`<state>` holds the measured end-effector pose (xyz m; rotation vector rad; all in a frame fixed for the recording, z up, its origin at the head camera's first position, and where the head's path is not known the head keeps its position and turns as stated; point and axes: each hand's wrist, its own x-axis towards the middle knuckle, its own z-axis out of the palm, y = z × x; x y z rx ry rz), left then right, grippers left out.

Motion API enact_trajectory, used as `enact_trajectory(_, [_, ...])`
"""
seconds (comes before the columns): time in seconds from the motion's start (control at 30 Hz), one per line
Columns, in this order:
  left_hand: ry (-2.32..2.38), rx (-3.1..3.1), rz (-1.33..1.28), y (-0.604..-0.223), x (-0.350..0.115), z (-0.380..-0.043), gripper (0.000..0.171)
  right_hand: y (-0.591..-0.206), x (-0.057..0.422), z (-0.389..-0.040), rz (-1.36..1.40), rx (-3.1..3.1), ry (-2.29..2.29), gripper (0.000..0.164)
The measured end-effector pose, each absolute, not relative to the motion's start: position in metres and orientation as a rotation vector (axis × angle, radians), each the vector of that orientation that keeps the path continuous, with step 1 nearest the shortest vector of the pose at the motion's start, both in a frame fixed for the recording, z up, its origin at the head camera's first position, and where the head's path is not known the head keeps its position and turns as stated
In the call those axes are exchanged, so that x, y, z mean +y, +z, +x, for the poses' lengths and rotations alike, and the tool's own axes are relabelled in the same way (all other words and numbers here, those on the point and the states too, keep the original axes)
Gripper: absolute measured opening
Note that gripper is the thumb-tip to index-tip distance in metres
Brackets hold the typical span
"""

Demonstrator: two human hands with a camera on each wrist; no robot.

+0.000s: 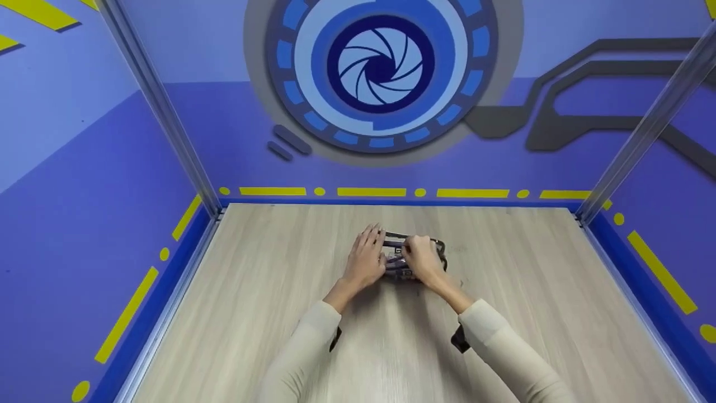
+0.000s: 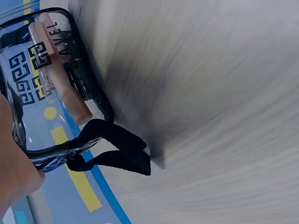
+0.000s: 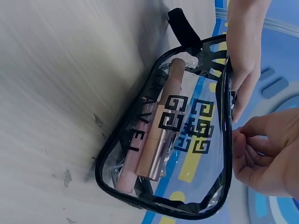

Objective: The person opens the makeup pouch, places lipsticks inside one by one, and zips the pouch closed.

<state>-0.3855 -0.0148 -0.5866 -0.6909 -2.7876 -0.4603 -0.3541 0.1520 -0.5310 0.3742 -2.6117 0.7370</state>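
Observation:
A clear cosmetic pouch (image 3: 205, 172) with black trim and black printed lettering stands on the table, its top edge upward. Inside it lie pinkish lip gloss tubes (image 3: 152, 144) and some dark items. At the pouch's left end, my left hand (image 1: 366, 258) holds the top edge, fingers stretched along the far side and thumb on the near side. My right hand (image 1: 422, 258), fingers curled, pinches at the zipper along the top edge; the pull itself is hidden by the fingertips. A black strap loop (image 2: 117, 144) sticks out from the left end.
The pouch is on a pale wood-grain table (image 1: 268, 313). Blue-purple printed panels (image 1: 224, 129) with yellow dashes stand behind and at both sides, joined by metal corner posts (image 1: 162, 106). Dark marks (image 3: 67, 177) show on the tabletop near the pouch.

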Motion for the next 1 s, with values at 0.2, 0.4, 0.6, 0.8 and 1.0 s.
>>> enact_trajectory(0.2, [-0.518, -2.769, -0.661, -0.583, -0.023, -0.38, 0.061, -0.54, 0.154, -0.352, 0.46, -2.526, 0.695, 0.007])
enact_trajectory(0.4, [-0.555, -2.735, -0.698, -0.581, -0.02, -0.381, 0.06, -0.539, 0.176, -0.349, 0.46, -2.502, 0.881, 0.005])
enact_trajectory(0.6, [-0.561, -2.74, -0.715, -0.582, -0.013, -0.38, 0.06, -0.54, 0.204, -0.351, 0.457, -2.409, 1.003, 0.01])
enact_trajectory(0.8, [-0.555, -2.732, -0.706, -0.584, -0.012, -0.38, 0.058, -0.551, 0.232, -0.353, 0.403, -2.604, 1.12, 0.086])
enact_trajectory(1.0, [-0.569, -2.712, -0.681, -0.584, -0.012, -0.381, 0.055, -0.563, 0.244, -0.353, 0.492, -2.904, 1.114, 0.13])
